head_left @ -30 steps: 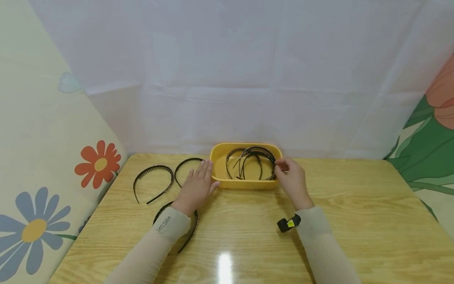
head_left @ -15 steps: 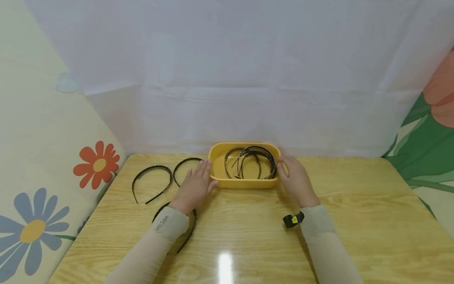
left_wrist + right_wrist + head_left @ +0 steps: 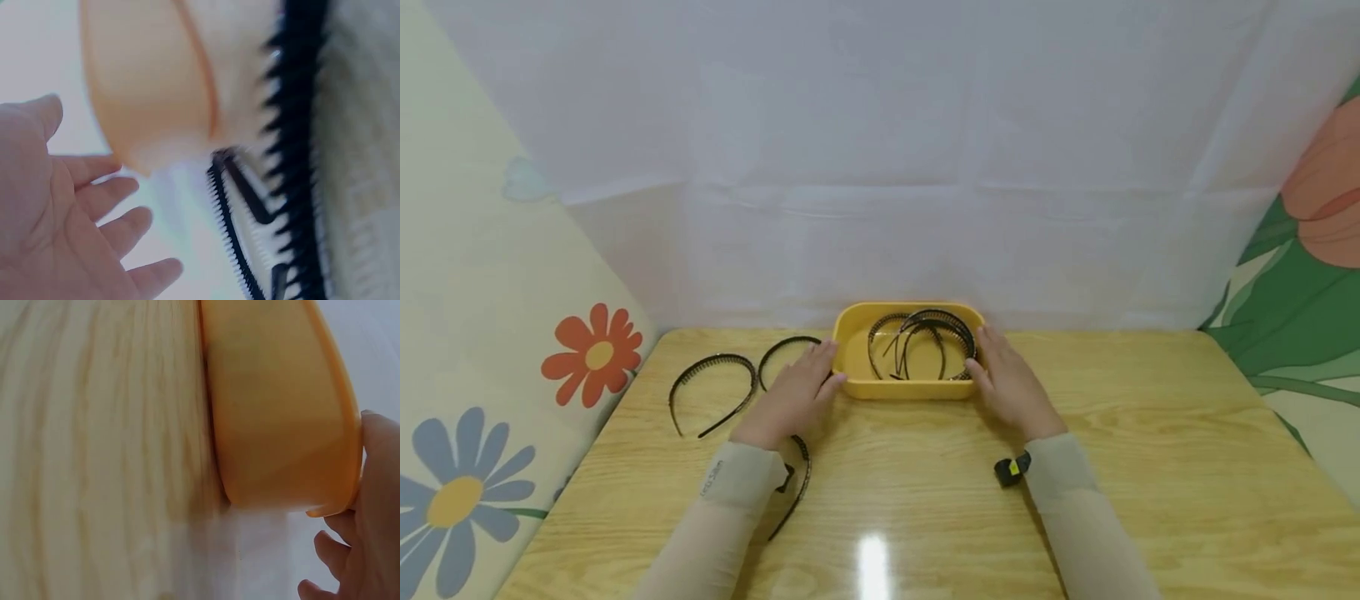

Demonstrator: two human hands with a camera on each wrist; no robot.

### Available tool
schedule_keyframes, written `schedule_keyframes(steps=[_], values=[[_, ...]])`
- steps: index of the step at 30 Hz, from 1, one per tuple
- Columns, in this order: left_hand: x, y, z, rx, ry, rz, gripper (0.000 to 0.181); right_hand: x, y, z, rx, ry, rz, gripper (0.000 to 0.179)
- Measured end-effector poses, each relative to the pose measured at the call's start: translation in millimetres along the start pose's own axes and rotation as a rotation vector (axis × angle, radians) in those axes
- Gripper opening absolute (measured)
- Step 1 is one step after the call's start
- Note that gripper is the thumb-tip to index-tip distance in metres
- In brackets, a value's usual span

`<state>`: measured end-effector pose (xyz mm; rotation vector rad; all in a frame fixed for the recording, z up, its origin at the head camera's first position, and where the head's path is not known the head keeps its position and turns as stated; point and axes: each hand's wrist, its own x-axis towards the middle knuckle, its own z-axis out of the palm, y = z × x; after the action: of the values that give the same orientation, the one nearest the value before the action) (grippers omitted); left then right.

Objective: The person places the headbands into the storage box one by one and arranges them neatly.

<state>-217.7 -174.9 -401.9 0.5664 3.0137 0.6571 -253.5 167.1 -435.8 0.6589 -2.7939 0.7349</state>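
A yellow plastic basket [image 3: 910, 389] stands at the back of the wooden table, with several black toothed headbands [image 3: 936, 315] lying inside toward its right end. My left hand [image 3: 790, 398] touches the basket's left end, its fingers fairly straight. At the other end, my right hand [image 3: 1013, 385] rests against the wall with fingers extended and the thumb by the rim. The right wrist view has that thumb [image 3: 378, 434] at the basket's edge. One headband [image 3: 715, 358] lies at the left, a second headband [image 3: 782, 342] is partly behind my left hand, and a third headband [image 3: 805, 479] lies partly under my left wrist.
The wooden table [image 3: 910, 467] runs toward me and out to both sides. Behind the basket hangs a white cloth [image 3: 850, 167]. Flower-printed sheets [image 3: 460, 292] border the table at left and right. A black strap [image 3: 1011, 469] hangs at my right wrist.
My right hand has gone from curled fingers by the headbands to extended fingers against the basket's right end. My left hand stays at the left end. The view has shifted slightly.
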Motion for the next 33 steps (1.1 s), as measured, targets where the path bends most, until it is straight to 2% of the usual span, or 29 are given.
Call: schedule_keyframes(steps=[4, 9, 14, 25, 28, 33], values=[[-11.4, -3.9, -16.5, -0.040, 0.050, -0.008, 0.057, -0.8, 0, 3, -0.037, 0.004, -0.004, 0.067], [-28.9, -6.9, -39.2, -0.065, 0.158, -0.053, 0.053, -0.3, -1, 3, -0.081, -0.029, 0.013, 0.071], [-41.4, -16.9, -48.6, -0.086, 0.245, -0.098, 0.052, -2.3, 0, 0, -0.101, -0.062, 0.025, 0.073], [-55.0, -48.0, -59.1, -0.084, 0.248, -0.199, 0.055, -3.4, 3, -6, -0.096, -0.078, 0.015, 0.074], [-58.2, -56.6, -59.8, -0.077, 0.195, -0.234, 0.055, -3.2, 4, -7, -0.086, -0.088, 0.017, 0.074], [-60.0, -69.4, -57.2, -0.054, 0.049, -0.298, 0.048, -3.1, 4, -8, -0.063, -0.090, 0.010, 0.075]])
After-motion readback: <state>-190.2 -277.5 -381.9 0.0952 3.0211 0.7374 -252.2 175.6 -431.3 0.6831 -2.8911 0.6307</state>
